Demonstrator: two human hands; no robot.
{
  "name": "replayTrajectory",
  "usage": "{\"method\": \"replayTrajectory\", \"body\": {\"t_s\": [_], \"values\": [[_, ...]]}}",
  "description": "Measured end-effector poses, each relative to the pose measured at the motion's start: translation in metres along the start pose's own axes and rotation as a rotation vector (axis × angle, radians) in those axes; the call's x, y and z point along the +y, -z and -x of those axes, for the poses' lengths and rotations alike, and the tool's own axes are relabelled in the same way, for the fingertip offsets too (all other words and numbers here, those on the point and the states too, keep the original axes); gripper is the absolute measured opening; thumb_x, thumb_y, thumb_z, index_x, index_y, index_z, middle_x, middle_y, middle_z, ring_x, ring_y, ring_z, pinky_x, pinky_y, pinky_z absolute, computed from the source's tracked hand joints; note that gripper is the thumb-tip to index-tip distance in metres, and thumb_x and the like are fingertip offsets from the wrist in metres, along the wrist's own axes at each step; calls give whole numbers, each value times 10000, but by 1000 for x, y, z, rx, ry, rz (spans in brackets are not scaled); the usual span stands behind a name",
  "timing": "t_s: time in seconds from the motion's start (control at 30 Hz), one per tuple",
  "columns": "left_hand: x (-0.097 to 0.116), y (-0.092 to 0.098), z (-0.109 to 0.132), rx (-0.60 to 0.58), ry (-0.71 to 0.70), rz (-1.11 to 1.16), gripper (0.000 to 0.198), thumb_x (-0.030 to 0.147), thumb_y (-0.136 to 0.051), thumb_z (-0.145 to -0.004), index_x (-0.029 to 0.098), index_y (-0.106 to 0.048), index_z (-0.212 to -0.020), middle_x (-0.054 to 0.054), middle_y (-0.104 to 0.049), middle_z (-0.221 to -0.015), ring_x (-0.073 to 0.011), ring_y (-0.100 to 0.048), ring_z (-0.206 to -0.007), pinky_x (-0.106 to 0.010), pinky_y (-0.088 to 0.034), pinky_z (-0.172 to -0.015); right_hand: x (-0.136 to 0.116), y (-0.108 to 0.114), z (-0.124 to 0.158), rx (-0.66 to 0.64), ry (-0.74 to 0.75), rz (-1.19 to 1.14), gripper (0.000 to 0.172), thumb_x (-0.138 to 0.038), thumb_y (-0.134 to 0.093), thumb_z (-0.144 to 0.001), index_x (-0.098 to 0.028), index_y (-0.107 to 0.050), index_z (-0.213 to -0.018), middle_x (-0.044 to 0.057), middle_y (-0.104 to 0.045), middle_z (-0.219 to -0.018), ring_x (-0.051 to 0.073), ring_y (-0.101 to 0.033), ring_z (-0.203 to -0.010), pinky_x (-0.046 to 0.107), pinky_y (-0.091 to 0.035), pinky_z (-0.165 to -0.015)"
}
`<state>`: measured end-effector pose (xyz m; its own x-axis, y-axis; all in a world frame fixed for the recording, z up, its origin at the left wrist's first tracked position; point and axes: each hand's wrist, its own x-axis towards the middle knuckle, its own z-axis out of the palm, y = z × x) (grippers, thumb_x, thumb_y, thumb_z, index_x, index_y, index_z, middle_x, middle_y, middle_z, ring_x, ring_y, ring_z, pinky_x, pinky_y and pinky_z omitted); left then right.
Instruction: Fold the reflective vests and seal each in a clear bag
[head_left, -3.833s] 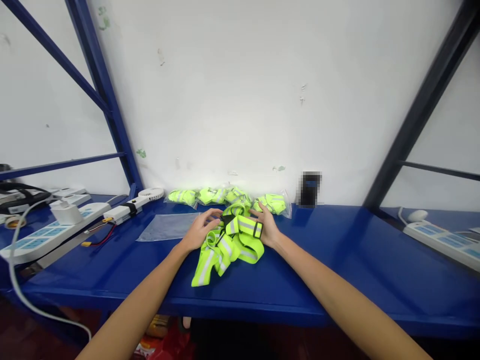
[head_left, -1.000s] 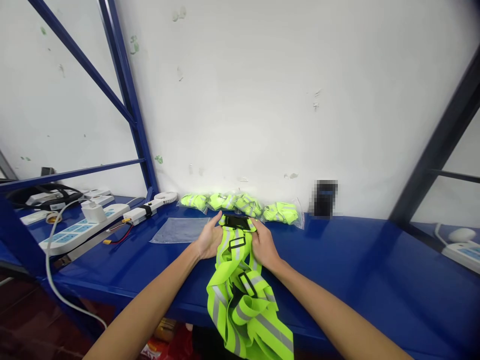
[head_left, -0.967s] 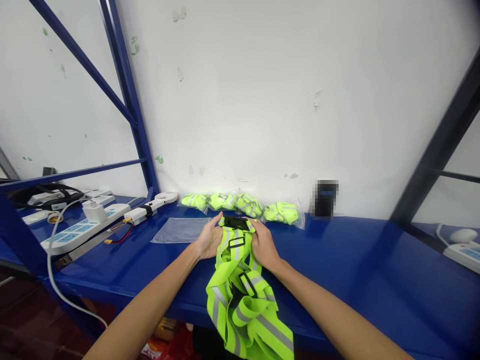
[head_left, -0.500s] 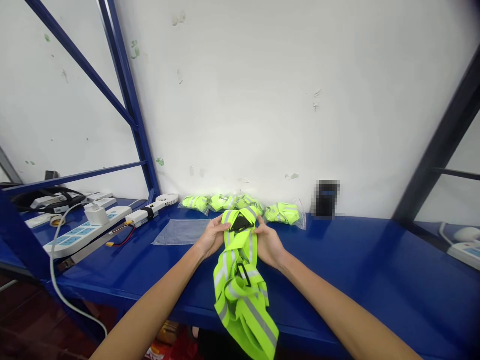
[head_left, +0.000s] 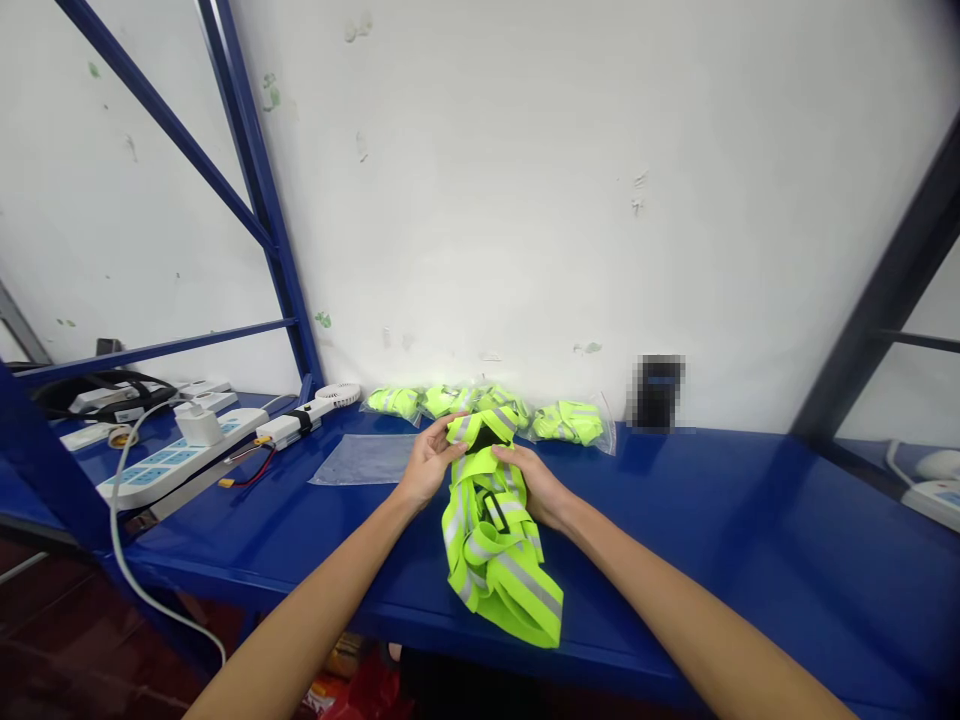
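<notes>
Both hands grip a fluorescent yellow-green reflective strap vest (head_left: 510, 560) with silver stripes, bunched and partly folded over the blue table. My left hand (head_left: 430, 462) is closed on its upper left edge, thumb toward me. Opposite it, my right hand (head_left: 534, 480) pinches the upper right edge with the thumb on top. Between the hands lies a dark patch in the fold, and lower down a black buckle (head_left: 496, 512) shows on the straps. A flat clear plastic bag (head_left: 367, 460) lies just left of my left hand.
Along the wall sit several bagged yellow-green vests, one bagged vest (head_left: 568, 422) standing apart at right. A power strip (head_left: 172, 460), a small white fan (head_left: 337, 395) and cables are at left. A blurred black object (head_left: 658, 395) stands by the wall. Blue frame posts rise on both sides.
The hanging lower end of the vest has come up and gathered closer to the hands, now resting nearer the table edge. My right hand's thumb has moved inward over the fabric.
</notes>
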<state>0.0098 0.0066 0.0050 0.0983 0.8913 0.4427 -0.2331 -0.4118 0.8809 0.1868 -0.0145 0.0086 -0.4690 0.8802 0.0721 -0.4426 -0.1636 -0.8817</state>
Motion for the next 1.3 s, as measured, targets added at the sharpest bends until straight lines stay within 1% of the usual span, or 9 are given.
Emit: {"method": "replayTrajectory", "body": {"t_s": [0.27, 0.4, 0.5, 0.63, 0.7, 0.87, 1.03, 1.17, 1.3], "values": [[12, 0, 4, -77, -121, -158, 239, 334, -718, -743, 177, -742, -922, -109, -664, -1049, -274, -600, -1022, -355, -459, -888, 0, -7, 4, -128, -42, -218, 508, -576, -548, -836, -196, -575, -1172, 93, -702, -1054, 276, -653, -1009, 426, -509, -860], [13, 4, 5, -111, -155, -166, 203, 361, -733, -723, 165, -764, -766, -139, -600, -1164, -316, -539, -1134, -370, -403, -974, 1, -6, 3, -24, -16, -228, 437, -456, -655, -795, -238, -546, -1158, 57, -694, -1058, 262, -658, -985, 417, -522, -822], [12, 3, 6, -109, -57, -103, 174, 283, -713, -713, 174, -759, -840, -117, -577, -1242, -316, -520, -1168, -353, -405, -969, 0, -5, 2, 63, 44, -181, 522, -224, -750, -685, -243, -541, -1162, 25, -699, -1001, 239, -670, -921, 385, -529, -802], [6, -5, 8, -74, 214, 183, 585, 169, -583, -700, 277, -565, -1274, -21, -628, -1205, -263, -589, -1065, -350, -451, -901, -5, -4, 1, 140, 101, -95, 619, -121, -769, -581, -234, -557, -1152, 22, -698, -982, 234, -671, -884, 373, -540, -776], [1, -8, 9, -79, 304, 344, 667, 191, -556, -710, 282, -461, -1363, -7, -645, -1184, -260, -599, -1063, -366, -451, -922, -6, -1, -1, 180, 116, -43, 675, -94, -763, -550, -243, -549, -1173, 25, -695, -996, 239, -668, -891, 376, -542, -774], [-3, -12, 11, -106, 412, 429, 571, 317, -609, -793, 181, -484, -1332, -75, -668, -1161, -271, -625, -1051, -386, -455, -941, -2, 12, -8, 236, 207, 73, 775, -93, -747, -548, -251, -491, -1263, 21, -687, -1023, 236, -654, -927, 393, -511, -849], [3, -12, 13, -90, 500, 338, 568, 270, -688, -775, 172, -509, -1305, -90, -720, -1022, -262, -687, -886, -372, -504, -835, 0, 15, -5, 174, 431, 451, 528, -136, -693, -647, -234, -589, -1156, 33, -664, -1080, 233, -608, -1002, 389, -456, -926], [2, -11, 12, -181, 606, 421, 534, 476, -589, -845, 137, -557, -1257, -126, -722, -1021, -279, -687, -928, -373, -496, -860, -2, 6, 5, 103, 580, 685, 465, -95, -543, -729, -272, -619, -1152, 33, -615, -1221, 240, -538, -1162, 400, -376, -1028], [0, -8, 9, -311, 626, 517, 687, 665, -460, -837, 135, -552, -1265, -144, -701, -1098, -294, -663, -1017, -388, -464, -928, 1, 1, 9, 54, 651, 698, 566, -25, -441, -647, -275, -651, -1110, 17, -592, -1269, 231, -479, -1251, 409, -298, -1098]]}}
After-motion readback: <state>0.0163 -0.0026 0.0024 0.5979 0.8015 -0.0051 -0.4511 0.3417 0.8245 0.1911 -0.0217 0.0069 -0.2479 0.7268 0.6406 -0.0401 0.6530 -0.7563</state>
